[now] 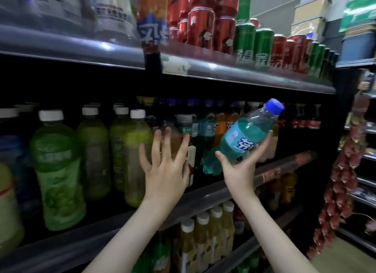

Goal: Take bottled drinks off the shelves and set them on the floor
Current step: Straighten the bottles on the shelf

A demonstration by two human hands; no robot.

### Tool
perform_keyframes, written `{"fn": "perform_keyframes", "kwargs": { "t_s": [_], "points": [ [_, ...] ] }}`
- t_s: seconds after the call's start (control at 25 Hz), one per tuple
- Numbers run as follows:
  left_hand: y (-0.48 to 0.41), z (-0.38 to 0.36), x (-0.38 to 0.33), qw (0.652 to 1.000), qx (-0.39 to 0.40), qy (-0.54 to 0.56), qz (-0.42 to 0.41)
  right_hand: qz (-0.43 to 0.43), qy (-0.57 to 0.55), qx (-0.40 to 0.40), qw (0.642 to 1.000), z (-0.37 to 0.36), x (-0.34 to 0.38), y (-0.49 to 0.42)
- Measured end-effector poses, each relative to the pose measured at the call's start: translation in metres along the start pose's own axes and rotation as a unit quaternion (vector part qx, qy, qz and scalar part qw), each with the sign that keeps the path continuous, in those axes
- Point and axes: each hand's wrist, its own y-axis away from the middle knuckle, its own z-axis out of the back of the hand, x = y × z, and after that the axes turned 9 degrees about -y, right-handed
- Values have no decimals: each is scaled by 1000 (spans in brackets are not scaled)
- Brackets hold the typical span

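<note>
One teal bottle (pixel 244 134) with a blue cap is off the shelf and in the air, tilted so the cap points to 1 o'clock. My right grip (pixel 238 171) grasps it from below near its base, thumb on the 9 o'clock side and fingers curled round the 3 o'clock side.

My left grip (pixel 164 169) is at 9 o'clock of the bottle, released, all five fingers spread and straight, holding nothing. It is raised in front of the drinks on the middle shelf (pixel 203 197); whether it touches any I cannot tell.

At 9 o'clock of that grip stand four green bottles (pixel 57 171) with white caps in the front row, with more caps behind. At 6 o'clock, one shelf down, four yellow bottles (pixel 203 238) with white caps stand in a row. At 12 o'clock, on the top shelf (pixel 244 77), red cans (pixel 200 26) and green cans (pixel 263 43) are stacked, too blurred to count.
</note>
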Motion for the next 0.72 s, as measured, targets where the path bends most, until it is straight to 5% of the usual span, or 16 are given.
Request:
{"fn": "perform_keyframes", "kwargs": {
  "t_s": [0.28,0.72],
  "points": [
    [-9,-29,-7,992,-31,-123,-5,-70,77,212,972,4,-51,-45],
    [-9,-26,5,988,-32,-144,-40,-115,134,297,938,-6,-62,-61]
  ]
}}
